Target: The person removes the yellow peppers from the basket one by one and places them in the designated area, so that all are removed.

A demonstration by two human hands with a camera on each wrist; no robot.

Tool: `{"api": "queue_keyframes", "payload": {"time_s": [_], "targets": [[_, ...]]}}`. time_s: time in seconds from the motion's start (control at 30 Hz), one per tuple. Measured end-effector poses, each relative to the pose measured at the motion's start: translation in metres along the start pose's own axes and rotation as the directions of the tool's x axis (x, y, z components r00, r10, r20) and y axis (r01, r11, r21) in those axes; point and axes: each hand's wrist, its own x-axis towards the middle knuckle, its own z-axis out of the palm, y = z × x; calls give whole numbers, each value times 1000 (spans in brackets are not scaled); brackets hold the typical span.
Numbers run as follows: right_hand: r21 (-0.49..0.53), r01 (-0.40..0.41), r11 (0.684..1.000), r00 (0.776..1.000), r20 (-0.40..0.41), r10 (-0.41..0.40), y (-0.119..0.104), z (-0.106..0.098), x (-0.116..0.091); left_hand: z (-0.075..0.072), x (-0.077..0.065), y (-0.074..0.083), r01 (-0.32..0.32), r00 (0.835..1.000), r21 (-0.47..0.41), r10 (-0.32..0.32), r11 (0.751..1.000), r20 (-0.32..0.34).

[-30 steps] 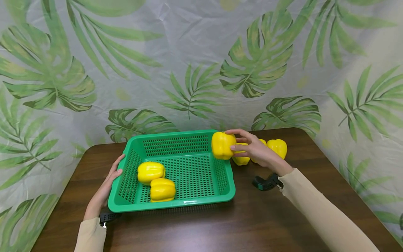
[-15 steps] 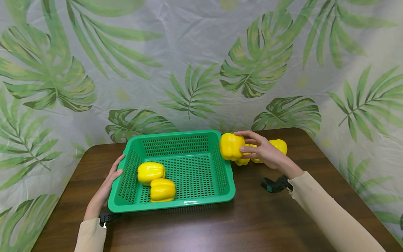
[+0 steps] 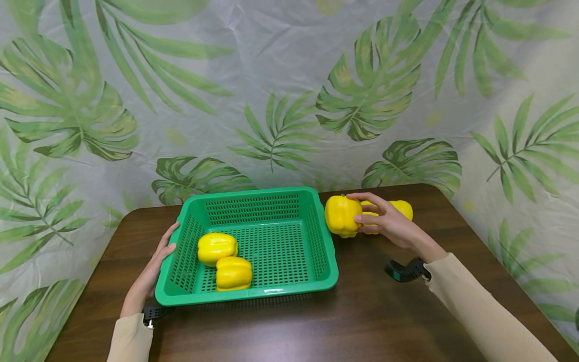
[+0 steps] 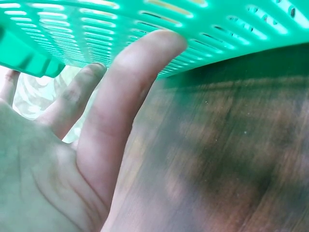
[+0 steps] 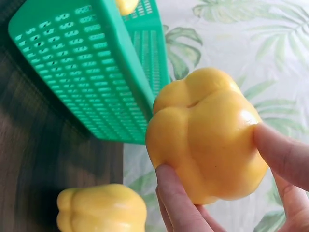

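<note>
My right hand pinches a yellow bell pepper between thumb and fingers, just outside the right rim of a green perforated basket. In the right wrist view, this pepper shows its lobed end, with the basket wall behind it. My left hand rests against the basket's left side. The left wrist view shows the thumb extended, its tip against the slotted wall. Two yellow peppers, one at the left and one in front, lie inside the basket.
More yellow peppers, such as the rightmost one, lie on the brown wooden table right of the basket, partly hidden by my right hand. A leaf-patterned cloth hangs behind the table. Each wrist wears a black strap.
My right hand has moved right and slightly down with the held pepper, from over the basket's right rim to outside it. The left hand and basket have stayed put.
</note>
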Motion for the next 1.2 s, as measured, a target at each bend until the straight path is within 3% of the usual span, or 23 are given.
{"api": "queue_keyframes", "payload": {"time_s": [0.3,0.73,1.2], "targets": [[8,14,1000,1000,-7,-14,15,-10,-9,0,0,0,9,1000,1,-9,1000,-4],[16,-45,999,999,0,45,39,-18,-17,1,0,0,1,1000,10,-1,1000,-10],[-17,-95,995,994,58,96,62,-25,-21,1,0,0,-3,1000,19,3,1000,-12]]}}
